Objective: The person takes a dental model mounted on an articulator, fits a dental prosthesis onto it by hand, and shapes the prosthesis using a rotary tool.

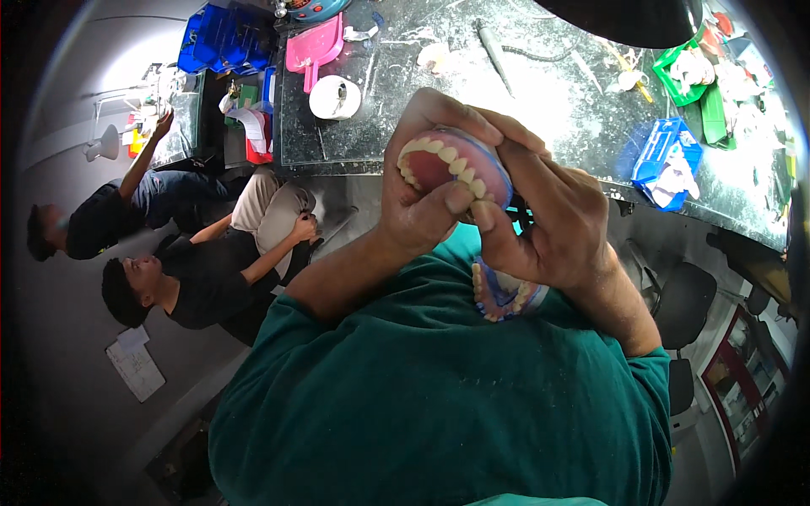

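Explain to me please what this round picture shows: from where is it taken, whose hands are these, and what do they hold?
The picture comes from a wide camera worn on a person's head, looking down, so edges bend. No machine here: two bare hands. The left hand and right hand together grip an upper denture, pink with white teeth. A second denture shows under the right hand. Beyond lies a dusty workbench with a tape roll, a pink dustpan and a blue tray. Two other people sit on the left.

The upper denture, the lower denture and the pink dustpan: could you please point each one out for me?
upper denture [439, 164], head view, on its pink palate.
lower denture [499, 297], head view, on its blue base.
pink dustpan [314, 46], head view, on its flat pan.
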`<state>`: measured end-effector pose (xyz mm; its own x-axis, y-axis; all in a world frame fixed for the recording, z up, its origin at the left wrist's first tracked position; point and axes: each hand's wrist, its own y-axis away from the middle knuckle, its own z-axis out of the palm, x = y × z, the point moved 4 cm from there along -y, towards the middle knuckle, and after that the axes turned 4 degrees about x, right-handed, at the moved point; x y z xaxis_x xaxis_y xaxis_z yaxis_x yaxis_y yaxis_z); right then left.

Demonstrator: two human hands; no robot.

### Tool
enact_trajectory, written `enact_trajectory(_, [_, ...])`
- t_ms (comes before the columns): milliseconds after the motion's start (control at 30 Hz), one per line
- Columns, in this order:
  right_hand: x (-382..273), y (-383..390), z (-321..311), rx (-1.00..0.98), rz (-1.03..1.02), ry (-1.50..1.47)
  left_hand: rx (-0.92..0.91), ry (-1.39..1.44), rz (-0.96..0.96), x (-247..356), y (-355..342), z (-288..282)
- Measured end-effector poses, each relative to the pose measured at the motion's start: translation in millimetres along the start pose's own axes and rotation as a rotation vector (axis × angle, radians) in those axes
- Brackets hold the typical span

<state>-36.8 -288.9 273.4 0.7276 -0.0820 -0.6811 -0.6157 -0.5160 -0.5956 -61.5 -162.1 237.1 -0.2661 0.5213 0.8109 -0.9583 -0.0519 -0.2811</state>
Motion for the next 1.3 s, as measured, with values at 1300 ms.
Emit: enact_trajectory(1300, [-13.6, -4.1, -12.1, 0.085, -0.259, -0.002, -0.251, -0.065, 0.411, 26.0, -7.3, 26.4])
